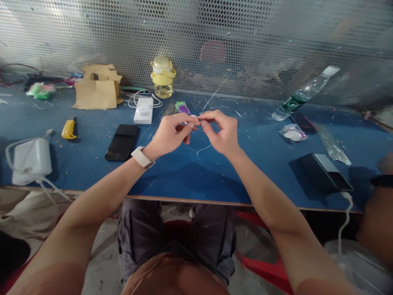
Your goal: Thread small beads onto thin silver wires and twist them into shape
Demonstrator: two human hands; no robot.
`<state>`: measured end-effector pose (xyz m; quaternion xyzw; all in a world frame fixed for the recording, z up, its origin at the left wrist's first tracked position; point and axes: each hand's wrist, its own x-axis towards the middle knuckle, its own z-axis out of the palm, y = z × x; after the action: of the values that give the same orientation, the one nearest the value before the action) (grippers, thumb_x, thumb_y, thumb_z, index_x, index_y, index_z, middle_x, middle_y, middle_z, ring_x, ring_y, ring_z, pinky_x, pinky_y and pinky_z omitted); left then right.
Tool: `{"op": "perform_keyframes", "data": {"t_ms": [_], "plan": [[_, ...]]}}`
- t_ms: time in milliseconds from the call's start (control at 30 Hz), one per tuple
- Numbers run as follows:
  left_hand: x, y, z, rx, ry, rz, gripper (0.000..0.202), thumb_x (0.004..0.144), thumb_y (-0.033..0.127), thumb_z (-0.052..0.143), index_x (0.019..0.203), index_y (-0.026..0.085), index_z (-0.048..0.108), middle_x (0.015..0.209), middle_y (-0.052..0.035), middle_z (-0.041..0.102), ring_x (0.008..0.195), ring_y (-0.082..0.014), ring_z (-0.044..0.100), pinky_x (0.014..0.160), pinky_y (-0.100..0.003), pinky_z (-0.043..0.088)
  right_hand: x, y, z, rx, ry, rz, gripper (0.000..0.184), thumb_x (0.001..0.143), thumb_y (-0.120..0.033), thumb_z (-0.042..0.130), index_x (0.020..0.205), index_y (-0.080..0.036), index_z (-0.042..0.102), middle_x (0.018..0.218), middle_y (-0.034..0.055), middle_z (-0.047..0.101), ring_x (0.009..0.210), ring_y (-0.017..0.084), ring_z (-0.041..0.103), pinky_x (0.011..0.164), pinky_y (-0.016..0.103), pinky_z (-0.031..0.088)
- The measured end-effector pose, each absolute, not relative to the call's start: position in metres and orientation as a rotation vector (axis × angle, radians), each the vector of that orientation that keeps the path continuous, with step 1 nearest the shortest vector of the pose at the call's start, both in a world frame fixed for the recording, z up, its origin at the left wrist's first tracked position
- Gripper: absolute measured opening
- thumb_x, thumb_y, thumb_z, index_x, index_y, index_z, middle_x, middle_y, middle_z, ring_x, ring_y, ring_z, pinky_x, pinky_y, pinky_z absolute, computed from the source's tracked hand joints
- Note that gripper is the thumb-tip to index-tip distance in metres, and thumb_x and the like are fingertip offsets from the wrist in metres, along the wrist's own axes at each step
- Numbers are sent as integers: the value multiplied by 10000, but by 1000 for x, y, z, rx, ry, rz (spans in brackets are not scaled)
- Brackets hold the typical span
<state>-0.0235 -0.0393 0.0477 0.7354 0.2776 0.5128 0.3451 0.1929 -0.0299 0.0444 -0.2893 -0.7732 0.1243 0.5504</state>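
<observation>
Over the blue table, my left hand [173, 130] and my right hand [221, 130] meet fingertip to fingertip, both closed in a pinch. Between them they grip a thin pale wire [205, 148], whose lower part hangs below the fingers in a shallow V with a small knot or twist at its bottom. The exact spot being pinched is hidden by the fingertips. Just behind my hands lie small purple and green packets [183, 107] and a bundle of thin wires [168, 110]. A pale band sits on my left wrist.
A black phone [122, 142], a white charger box [143, 110] and a yellow-topped bottle [163, 78] stand to the left, with a yellow-handled cutter [69, 129] farther out. Rightward are a tilted water bottle [294, 102], a dark power bank [325, 172] and another person's arm [379, 213].
</observation>
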Motion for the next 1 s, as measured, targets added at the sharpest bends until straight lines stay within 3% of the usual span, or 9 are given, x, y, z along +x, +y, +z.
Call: {"op": "perform_keyframes", "data": {"t_ms": [167, 433, 667, 833, 1000], "plan": [[-23, -37, 46, 1889, 727, 1323, 152, 1075, 215, 680, 1063, 180, 828, 941, -44, 798, 537, -49, 684, 522, -168, 591, 194, -21, 39, -700, -1788, 500, 151, 1018, -356, 778, 1076, -248, 867, 1048, 49, 871, 997, 219, 815, 913, 402, 688], [-22, -38, 47, 1821, 710, 1268, 150, 1079, 257, 682, 1072, 175, 807, 938, -47, 783, 551, -57, 707, 546, -171, 623, 193, -20, 37, -753, -1895, 179, 123, 1008, -238, 750, 1079, -273, 844, 1052, 36, 882, 1010, 243, 796, 1014, 470, 633], [-24, -44, 51, 1809, 653, 1273, 127, 997, 215, 696, 1009, 177, 817, 901, -31, 796, 557, -78, 716, 555, -200, 632, 193, -19, 35, -691, -1931, -4, 154, 1106, -292, 691, 1048, -306, 833, 1059, 19, 881, 1027, 246, 796, 1000, 477, 628], [-21, -48, 51, 1847, 713, 1361, 97, 987, 224, 732, 935, 178, 799, 824, -11, 774, 539, -81, 700, 540, -201, 601, 189, -25, 39, -606, -1959, -61, 211, 1145, -248, 635, 1095, -308, 832, 1088, 34, 878, 1123, 246, 820, 1036, 477, 654], [-19, -48, 49, 1986, 713, 1418, 91, 1028, 208, 724, 956, 192, 777, 942, -24, 780, 625, -82, 737, 584, -210, 601, 192, -23, 36, -630, -1969, -61, 197, 1141, -239, 644, 1123, -296, 832, 1150, 46, 882, 1196, 255, 825, 1047, 475, 665]]}}
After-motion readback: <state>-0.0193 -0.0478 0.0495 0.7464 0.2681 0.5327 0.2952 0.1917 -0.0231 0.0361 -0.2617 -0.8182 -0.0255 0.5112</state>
